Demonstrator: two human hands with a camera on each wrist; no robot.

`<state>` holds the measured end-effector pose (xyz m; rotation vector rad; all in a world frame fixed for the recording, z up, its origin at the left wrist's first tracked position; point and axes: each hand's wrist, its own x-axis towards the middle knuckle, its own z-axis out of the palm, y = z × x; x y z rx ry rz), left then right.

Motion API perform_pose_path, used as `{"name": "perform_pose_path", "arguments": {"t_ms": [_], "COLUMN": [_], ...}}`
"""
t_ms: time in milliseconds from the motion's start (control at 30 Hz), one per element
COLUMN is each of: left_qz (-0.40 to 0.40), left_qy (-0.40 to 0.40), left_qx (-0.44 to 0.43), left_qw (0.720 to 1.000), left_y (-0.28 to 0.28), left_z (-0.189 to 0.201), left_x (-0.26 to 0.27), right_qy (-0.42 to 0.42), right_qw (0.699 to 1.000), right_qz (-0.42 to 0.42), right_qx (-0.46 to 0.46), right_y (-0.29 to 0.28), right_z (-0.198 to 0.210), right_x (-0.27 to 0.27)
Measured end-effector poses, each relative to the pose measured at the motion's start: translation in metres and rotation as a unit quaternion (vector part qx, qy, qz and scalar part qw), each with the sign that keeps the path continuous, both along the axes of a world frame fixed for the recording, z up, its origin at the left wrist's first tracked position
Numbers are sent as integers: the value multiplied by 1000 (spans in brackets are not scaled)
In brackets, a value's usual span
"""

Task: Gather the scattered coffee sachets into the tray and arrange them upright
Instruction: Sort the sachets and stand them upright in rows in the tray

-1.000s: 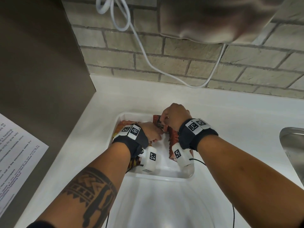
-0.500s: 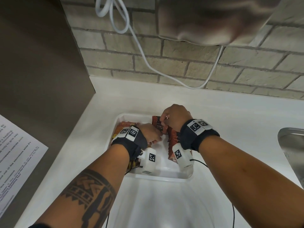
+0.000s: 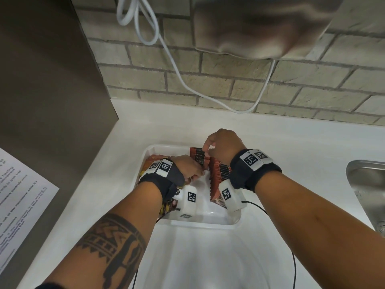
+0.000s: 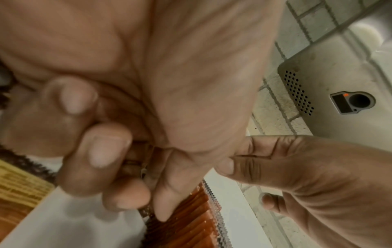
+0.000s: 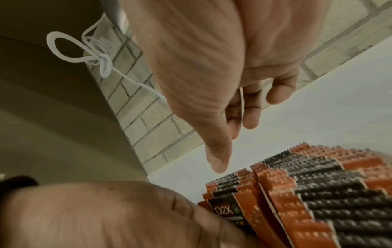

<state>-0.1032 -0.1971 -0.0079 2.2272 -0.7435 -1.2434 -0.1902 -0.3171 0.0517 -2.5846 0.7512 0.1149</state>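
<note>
A white tray (image 3: 208,223) sits on the white counter. Several orange-and-black coffee sachets (image 3: 220,174) stand upright in a row along its right side. A smaller bundle of sachets (image 3: 198,158) stands at the back middle. My left hand (image 3: 187,172) grips this bundle from the left, fingers (image 4: 106,151) curled, with the sachets' orange edges (image 4: 191,218) showing under the thumb. My right hand (image 3: 220,147) hovers over the bundle, its fingertips touching the tops. Its thumb (image 5: 216,159) points down above the sachets (image 5: 318,201) and holds nothing. More sachets (image 3: 150,163) lie under my left wrist.
A brick wall runs behind the counter, with a white cable (image 3: 177,69) hanging across it and a beige appliance (image 3: 260,24) overhead. A brown panel (image 3: 41,80) with a printed sheet (image 3: 20,195) stands at the left. A steel sink (image 3: 366,184) lies at the right.
Both hands stay at the back bundle in the tray. Only small finger shifts show; nothing is let go or picked up.
</note>
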Motion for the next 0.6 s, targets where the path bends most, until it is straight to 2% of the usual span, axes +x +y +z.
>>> {"name": "perform_pose_path", "arguments": {"t_ms": [100, 200, 367, 500, 600], "left_qz": [-10, -38, -73, -70, -10], "left_qy": [14, -26, -32, -42, -27], "left_qx": [14, 36, 48, 25, -5], "left_qw": [1000, 998, 996, 996, 1000], "left_y": [-1, -3, -2, 1, 3], "left_z": [9, 14, 13, 14, 8], "left_x": [-3, -3, -2, -3, -3], "right_qy": [12, 29, 47, 56, 65], "right_qw": [1000, 999, 998, 997, 996], "right_qz": [-2, 4, 2, -22, -27], "right_qx": [-6, -17, -43, -50, -59], "right_y": [4, 7, 10, 10, 10], "right_z": [-1, -5, -11, -16, -19], "right_x": [-2, -3, 0, 8, 12]}}
